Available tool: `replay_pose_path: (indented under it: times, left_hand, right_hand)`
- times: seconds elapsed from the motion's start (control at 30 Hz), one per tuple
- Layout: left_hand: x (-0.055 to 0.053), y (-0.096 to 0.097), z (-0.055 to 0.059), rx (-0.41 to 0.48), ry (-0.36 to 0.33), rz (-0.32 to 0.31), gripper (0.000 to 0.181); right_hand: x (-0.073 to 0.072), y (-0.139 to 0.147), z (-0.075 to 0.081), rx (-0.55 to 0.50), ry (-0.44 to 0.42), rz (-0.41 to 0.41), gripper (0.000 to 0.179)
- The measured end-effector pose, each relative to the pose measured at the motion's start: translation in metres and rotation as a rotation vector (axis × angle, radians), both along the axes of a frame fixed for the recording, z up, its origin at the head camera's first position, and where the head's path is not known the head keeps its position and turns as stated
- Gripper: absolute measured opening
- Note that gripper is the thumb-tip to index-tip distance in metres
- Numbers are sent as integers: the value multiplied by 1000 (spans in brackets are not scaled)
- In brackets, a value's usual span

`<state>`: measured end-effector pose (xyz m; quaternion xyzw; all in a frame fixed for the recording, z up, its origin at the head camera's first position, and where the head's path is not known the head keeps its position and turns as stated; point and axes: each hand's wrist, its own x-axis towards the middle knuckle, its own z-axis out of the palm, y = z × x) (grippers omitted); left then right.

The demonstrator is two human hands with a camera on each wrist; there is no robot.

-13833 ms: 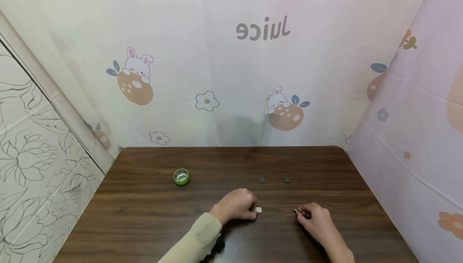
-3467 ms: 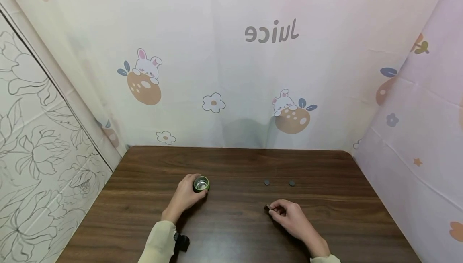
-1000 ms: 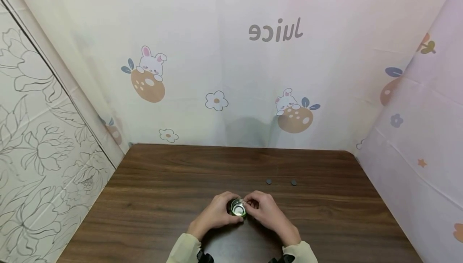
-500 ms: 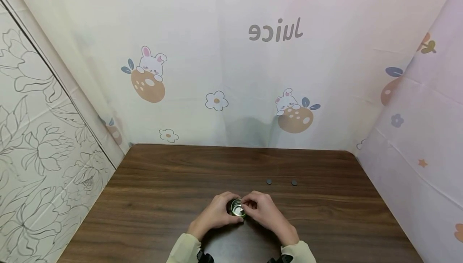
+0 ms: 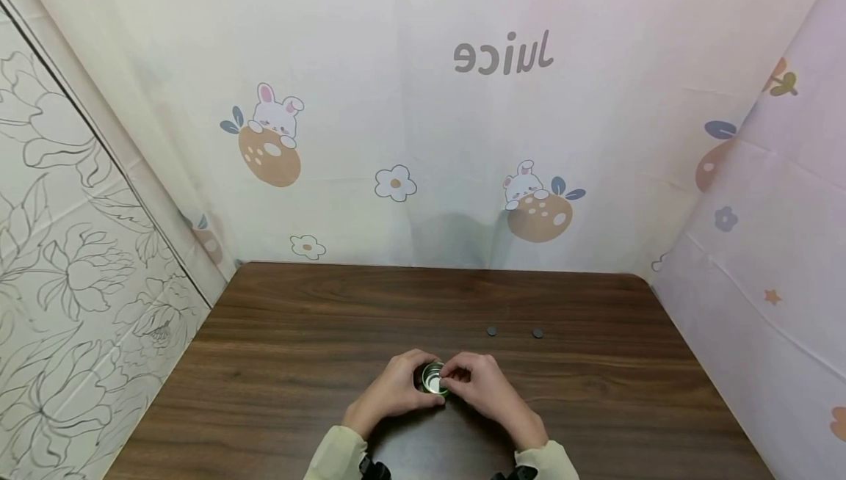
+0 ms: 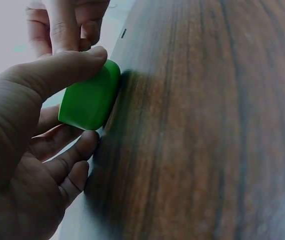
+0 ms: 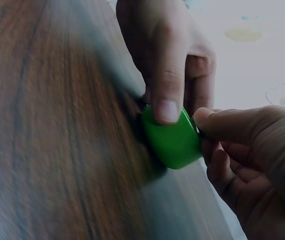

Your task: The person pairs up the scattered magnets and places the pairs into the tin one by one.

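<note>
A small green bowl [image 5: 432,379] with a shiny metal inside stands on the table in front of the person. My left hand [image 5: 394,389] grips it from the left, thumb on the near side and fingers round the far side. In the left wrist view, the thumb presses the green wall [image 6: 90,100] of the bowl. From the right, my right hand [image 5: 487,390] reaches over the rim, thumb and forefinger pinched together. A sliver of a small dark piece [image 7: 198,131] shows between those fingertips in the right wrist view; the rest is hidden.
Two small dark grey discs, a left disc [image 5: 491,331] and a right disc [image 5: 537,333], lie farther back on the brown wooden table [image 5: 297,333]. Behind the table hangs a printed curtain [image 5: 344,98], with more cloth at both sides.
The bowl has come from the left to the middle in my left hand, which earlier held a white piece. My right hand has moved left to the bowl, its fingertips now over the rim.
</note>
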<state>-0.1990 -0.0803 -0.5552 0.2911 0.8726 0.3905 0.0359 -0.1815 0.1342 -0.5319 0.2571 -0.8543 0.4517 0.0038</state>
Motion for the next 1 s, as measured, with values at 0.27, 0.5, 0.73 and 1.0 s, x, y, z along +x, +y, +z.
replay_pose_path:
  times: [0.27, 0.5, 0.73, 1.0]
  left_hand:
    - [0, -1, 1, 4, -6, -10, 55]
    - [1, -4, 6, -58, -13, 2, 68]
    - [-2, -11, 14, -85, -28, -40, 77]
    - [-13, -20, 30, -94, -49, -57, 79]
  right_hand:
    - [2, 0, 3, 9, -36, 9, 4]
    - [3, 13, 6, 3, -86, -54, 13]
    - [2, 34, 5, 21, -62, -105, 20]
    - [3, 60, 9, 21, -27, -148, 24]
